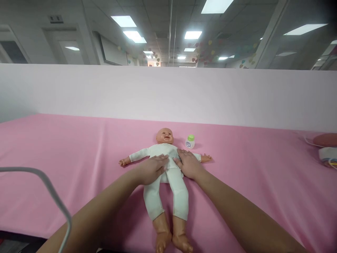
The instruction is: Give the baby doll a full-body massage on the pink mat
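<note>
A baby doll (179, 189) with a white cloth body lies on its back, head away from me and feet toward me. Its arms are spread to both sides. My left hand (151, 169) rests on the left part of its belly, fingers stretched out and pointing right. Against the right side of the doll's torso lies my right hand (190, 163), flat, with the thumb apart from the fingers. Neither hand grips anything. Just beyond the doll's right-hand arm stands a small clear bottle (190, 143) with a green cap.
Pink sheeting (250, 168) covers the table. A white low wall (168, 95) with glass above it runs along the back. At the right edge lie a brownish rounded object (328, 140) and a whitish bundle (328, 154). A grey cable (50, 184) hangs at the left front.
</note>
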